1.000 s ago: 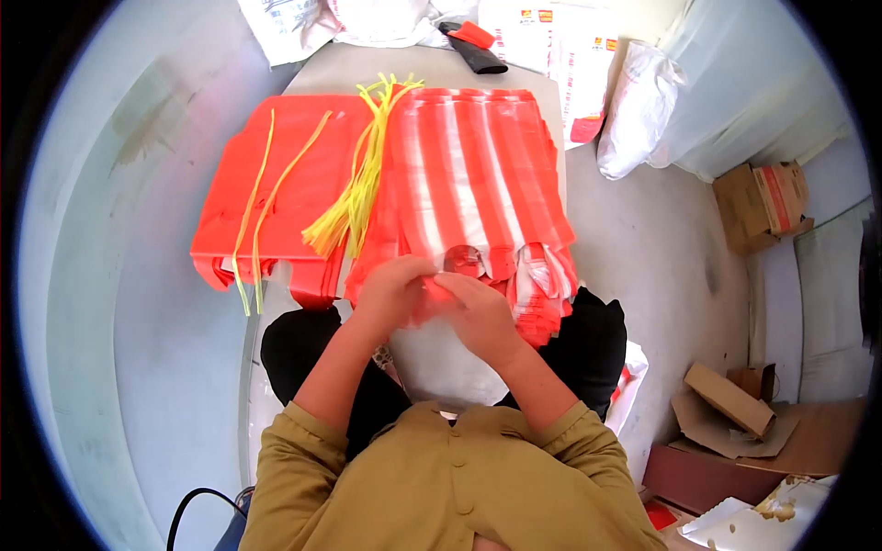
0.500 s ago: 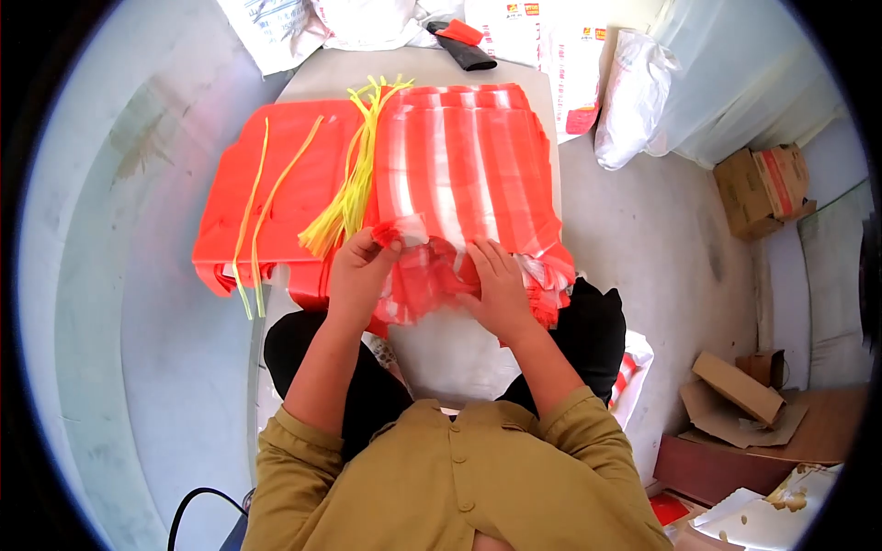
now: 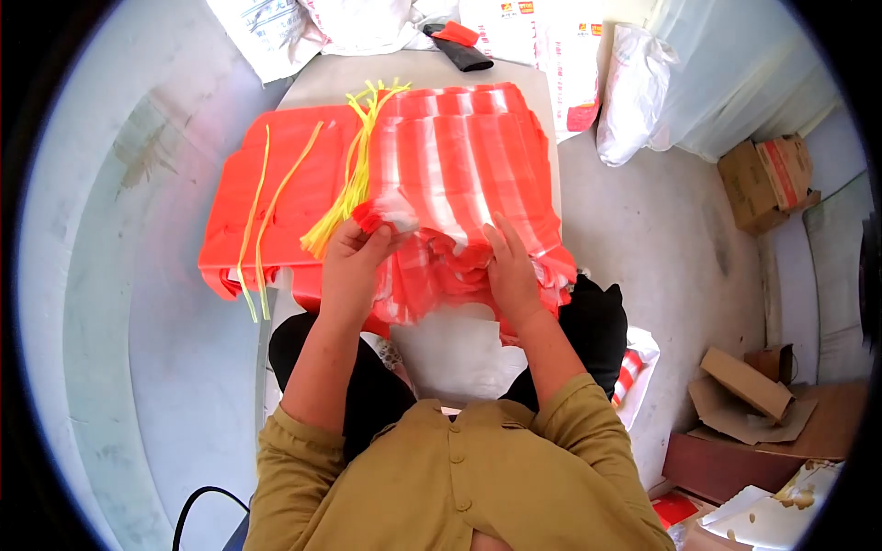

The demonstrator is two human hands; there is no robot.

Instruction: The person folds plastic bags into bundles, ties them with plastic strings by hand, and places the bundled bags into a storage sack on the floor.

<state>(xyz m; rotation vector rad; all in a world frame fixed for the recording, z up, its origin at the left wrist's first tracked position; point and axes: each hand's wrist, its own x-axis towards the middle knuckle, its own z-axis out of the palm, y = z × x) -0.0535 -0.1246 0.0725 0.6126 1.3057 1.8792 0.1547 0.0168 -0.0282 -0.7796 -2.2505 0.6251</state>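
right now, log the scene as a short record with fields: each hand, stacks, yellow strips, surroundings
left hand: pinching a bunched red-and-white plastic piece
right hand: at the near edge of the striped plastic stack; grip unclear
left stack: red plastic stack
yellow strips: bundle of yellow strips between the stacks; two loose yellow strips across the red one
far side: white printed sacks
right floor: cardboard boxes
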